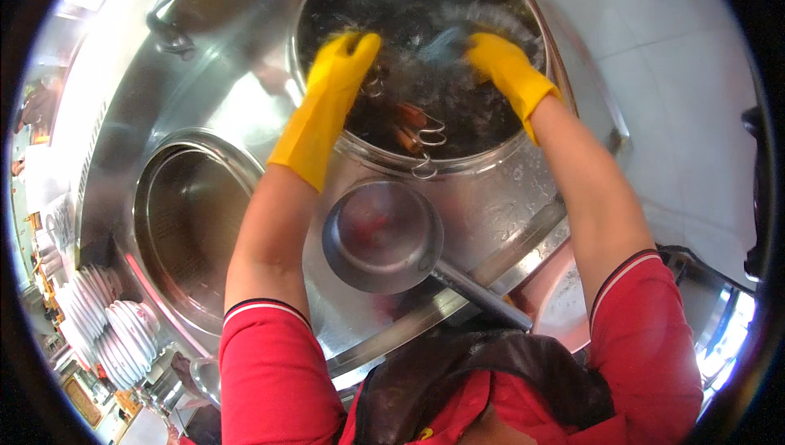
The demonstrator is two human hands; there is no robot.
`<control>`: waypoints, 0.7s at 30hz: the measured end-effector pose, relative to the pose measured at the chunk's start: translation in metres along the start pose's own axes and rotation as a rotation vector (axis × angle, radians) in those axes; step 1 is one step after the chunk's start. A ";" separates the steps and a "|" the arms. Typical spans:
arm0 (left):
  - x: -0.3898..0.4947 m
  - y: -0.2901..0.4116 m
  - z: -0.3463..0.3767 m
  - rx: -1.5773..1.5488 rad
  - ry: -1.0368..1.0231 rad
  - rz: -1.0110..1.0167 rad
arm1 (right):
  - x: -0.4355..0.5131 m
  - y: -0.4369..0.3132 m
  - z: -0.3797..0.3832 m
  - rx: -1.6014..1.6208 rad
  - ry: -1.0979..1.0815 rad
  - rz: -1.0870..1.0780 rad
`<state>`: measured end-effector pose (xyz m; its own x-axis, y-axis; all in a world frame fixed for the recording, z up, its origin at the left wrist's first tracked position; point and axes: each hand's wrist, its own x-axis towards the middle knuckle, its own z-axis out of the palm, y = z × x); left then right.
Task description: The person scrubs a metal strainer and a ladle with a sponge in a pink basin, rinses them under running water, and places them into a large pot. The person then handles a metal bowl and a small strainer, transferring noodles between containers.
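Note:
Both of my hands wear yellow rubber gloves and reach into a large round metal pot (352, 146) of dark, rippling water. My left hand (344, 59) is at the pot's left side, its thumb apart and its fingertips blurred at the water. Just below it a metal wire loop (373, 87) shows. At the right side, my right hand (500, 62) has its fingers beside a blurred blue cloth-like thing (444, 43); its grip on it is hidden. Brown-handled utensils (409, 138) with wire hanging loops lean on the near rim, their far ends under the dark water.
A steel saucepan (383, 236) with a long handle stands on the metal counter before me. To the left is a round steel basin (190, 230); stacked white bowls (126, 341) stand beyond it. A faucet (175, 43) rises at upper left. A pale pink basin (564, 310) sits below the counter edge.

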<state>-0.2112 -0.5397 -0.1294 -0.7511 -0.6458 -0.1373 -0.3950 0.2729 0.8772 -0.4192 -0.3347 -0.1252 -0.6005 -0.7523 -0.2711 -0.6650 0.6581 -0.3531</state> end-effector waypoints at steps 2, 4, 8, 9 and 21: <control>0.003 -0.008 0.003 0.230 0.092 0.041 | -0.002 0.010 -0.001 -0.313 -0.005 0.183; 0.008 -0.007 0.010 0.337 0.056 0.050 | -0.027 0.007 0.025 -0.479 -0.030 0.191; 0.009 -0.029 0.022 0.445 0.026 0.190 | -0.041 -0.061 0.046 0.004 -0.309 0.017; 0.007 -0.028 0.023 0.415 -0.002 0.218 | -0.044 -0.061 0.039 0.259 -0.314 -0.010; -0.080 0.039 0.020 -0.129 -0.674 0.133 | -0.146 0.017 -0.037 1.633 -0.044 0.195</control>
<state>-0.1770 -0.4627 -0.0932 -0.9696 -0.0182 -0.2442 -0.2427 0.2048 0.9482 -0.3591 -0.2125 -0.0580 -0.5827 -0.6859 -0.4359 0.5752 0.0308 -0.8174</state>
